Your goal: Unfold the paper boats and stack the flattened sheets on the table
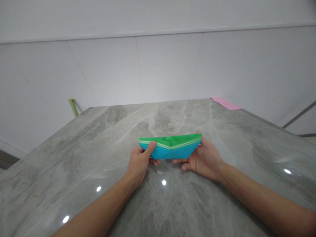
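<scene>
Beyond the left edge of the grey table shows a light green object; next, the left hand grips a folded boat (blue below, green at the rim) above the tabletop; the right hand meets its right end, pinching or merely supporting, I cannot tell; farther right lies pink paper.

Worn on the person's head, the single camera looks forward and down from behind and above the fingers, fairly near, with forearms closer than them and marbled grey tabletop and white wall beyond.
</scene>
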{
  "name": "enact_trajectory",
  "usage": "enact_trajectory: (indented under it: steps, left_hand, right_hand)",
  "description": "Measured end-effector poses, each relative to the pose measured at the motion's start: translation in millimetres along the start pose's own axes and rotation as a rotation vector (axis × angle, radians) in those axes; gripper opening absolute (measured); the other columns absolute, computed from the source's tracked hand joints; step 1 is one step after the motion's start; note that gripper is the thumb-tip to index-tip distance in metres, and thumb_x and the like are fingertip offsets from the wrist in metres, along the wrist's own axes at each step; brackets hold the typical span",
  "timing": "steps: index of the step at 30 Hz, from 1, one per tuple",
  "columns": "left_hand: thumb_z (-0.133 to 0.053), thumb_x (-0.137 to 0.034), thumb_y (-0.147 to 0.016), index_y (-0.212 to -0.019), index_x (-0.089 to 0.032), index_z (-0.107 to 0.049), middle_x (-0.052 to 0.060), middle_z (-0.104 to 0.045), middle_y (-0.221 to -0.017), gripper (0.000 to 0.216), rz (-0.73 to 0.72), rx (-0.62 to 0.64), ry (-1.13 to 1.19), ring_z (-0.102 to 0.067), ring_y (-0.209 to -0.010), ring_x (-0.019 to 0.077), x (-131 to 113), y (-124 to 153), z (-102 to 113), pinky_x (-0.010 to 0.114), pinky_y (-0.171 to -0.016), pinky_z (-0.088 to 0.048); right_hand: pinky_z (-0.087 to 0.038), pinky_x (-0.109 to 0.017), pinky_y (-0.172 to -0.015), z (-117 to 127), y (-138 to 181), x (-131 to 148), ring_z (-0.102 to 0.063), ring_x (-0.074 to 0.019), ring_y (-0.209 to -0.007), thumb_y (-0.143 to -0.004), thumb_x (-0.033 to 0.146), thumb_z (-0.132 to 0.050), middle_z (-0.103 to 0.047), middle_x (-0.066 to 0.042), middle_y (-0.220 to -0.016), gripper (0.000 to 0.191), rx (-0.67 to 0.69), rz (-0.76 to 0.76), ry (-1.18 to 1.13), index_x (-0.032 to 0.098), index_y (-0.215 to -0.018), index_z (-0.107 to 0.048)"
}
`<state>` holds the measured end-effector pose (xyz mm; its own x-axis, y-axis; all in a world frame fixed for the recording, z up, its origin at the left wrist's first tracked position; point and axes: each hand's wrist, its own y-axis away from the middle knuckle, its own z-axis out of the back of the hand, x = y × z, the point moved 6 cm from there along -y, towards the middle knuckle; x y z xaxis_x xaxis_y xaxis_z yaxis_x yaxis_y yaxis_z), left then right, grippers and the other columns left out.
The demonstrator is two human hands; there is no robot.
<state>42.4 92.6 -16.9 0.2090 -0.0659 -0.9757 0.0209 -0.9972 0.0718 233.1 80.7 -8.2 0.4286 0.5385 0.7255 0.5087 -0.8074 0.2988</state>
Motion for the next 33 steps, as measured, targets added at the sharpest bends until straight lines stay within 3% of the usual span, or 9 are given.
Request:
enact_trajectory:
  steps: [3, 5, 7, 10, 14, 20, 25, 29, 33]
  left_hand:
    - [-0.078, -0.059, -0.07, -0.069, -0.01, -0.066, 0.005, -0.066, -0.055, 0.05, -0.005, -0.089, 0.001, -0.059, -0.042, 0.0154, 2, -3, 9, 0.025, -0.039, -0.049]
    - [-0.078, -0.056, -0.072, -0.073, -0.01, -0.068, 0.007, -0.07, -0.061, 0.048, -0.006, -0.06, 0.002, -0.064, -0.049, 0.0169, 2, -2, 8, 0.026, -0.046, -0.053]
    - [-0.083, -0.048, -0.07, -0.088, -0.01, -0.072, 0.009, -0.076, -0.08, 0.043, 0.0, 0.057, 0.062, -0.071, -0.067, 0.0204, 2, 2, -1, 0.028, -0.059, -0.058]
    - [-0.088, -0.029, -0.066, -0.114, -0.016, -0.068, 0.01, -0.075, -0.107, 0.053, 0.033, 0.226, 0.187, -0.072, -0.092, 0.0263, -1, 9, -16, 0.037, -0.076, -0.061]
    - [-0.088, -0.025, -0.067, -0.122, -0.016, -0.064, 0.012, -0.075, -0.109, 0.061, 0.117, 0.199, 0.215, -0.073, -0.094, 0.0298, -1, 13, -21, 0.04, -0.074, -0.063]
    - [-0.087, -0.03, -0.066, -0.115, -0.014, -0.067, 0.014, -0.075, -0.109, 0.056, 0.182, 0.192, 0.264, -0.073, -0.095, 0.0324, -2, 13, -15, 0.041, -0.071, -0.064]
    - [-0.08, -0.044, -0.072, -0.094, -0.008, -0.074, 0.019, -0.076, -0.098, 0.043, 0.314, 0.318, 0.339, -0.073, -0.089, 0.0332, -7, 10, -1, 0.04, -0.073, -0.062]
    - [-0.079, -0.028, -0.078, -0.103, -0.013, -0.072, 0.015, -0.076, -0.106, 0.031, 0.273, 0.341, 0.299, -0.073, -0.092, 0.0295, -9, 10, -1, 0.04, -0.077, -0.061]
    - [-0.082, -0.03, -0.076, -0.099, -0.015, -0.07, 0.011, -0.076, -0.104, 0.03, 0.268, 0.155, 0.315, -0.073, -0.089, 0.0252, -4, 7, -4, 0.041, -0.075, -0.063]
  right_hand:
    - [-0.059, -0.035, -0.063, -1, -2, 7, -0.071, -0.0246, -0.078, -0.079, 0.08, -0.049, -0.074, -0.016, -0.099, 0.071, -0.055, 0.198, 0.083, 0.015, -0.101, -0.069]
    - [-0.06, -0.033, -0.063, 1, -3, 6, -0.07, -0.0219, -0.079, -0.073, 0.063, -0.074, -0.075, -0.012, -0.102, 0.054, -0.131, 0.278, 0.169, 0.017, -0.101, -0.069]
    - [-0.06, -0.029, -0.061, 1, -4, 1, -0.07, -0.02, -0.079, -0.07, 0.043, -0.085, -0.075, -0.008, -0.103, 0.046, -0.183, 0.31, 0.235, 0.019, -0.105, -0.069]
    - [-0.059, -0.029, -0.059, -2, -5, -6, -0.07, -0.0198, -0.079, -0.071, 0.037, -0.085, -0.075, -0.007, -0.099, 0.043, -0.187, 0.321, 0.231, 0.019, -0.107, -0.07]
    - [-0.056, -0.028, -0.057, -3, -4, -5, -0.068, -0.0184, -0.073, -0.066, 0.035, -0.088, -0.075, -0.004, -0.089, 0.036, -0.215, 0.359, 0.217, 0.017, -0.094, -0.072]
    - [-0.052, -0.025, -0.047, 1, 0, 5, -0.064, -0.0169, -0.065, -0.062, 0.037, -0.09, -0.072, -0.002, -0.08, 0.039, -0.271, 0.361, 0.222, 0.017, -0.09, -0.07]
    - [-0.048, -0.023, -0.039, 6, 3, 12, -0.061, -0.0159, -0.056, -0.06, 0.038, -0.09, -0.068, -0.002, -0.069, 0.039, -0.25, 0.338, 0.323, 0.015, -0.082, -0.069]
    - [-0.056, -0.029, -0.049, 11, 0, 10, -0.066, -0.02, -0.067, -0.059, 0.039, -0.09, -0.074, -0.006, -0.084, 0.042, -0.331, 0.382, 0.322, 0.016, -0.089, -0.072]
    - [-0.06, -0.041, -0.075, 17, -6, 12, -0.071, -0.0277, -0.089, -0.066, 0.044, -0.086, -0.076, -0.01, -0.1, 0.047, -0.288, 0.39, 0.378, 0.017, -0.102, -0.074]
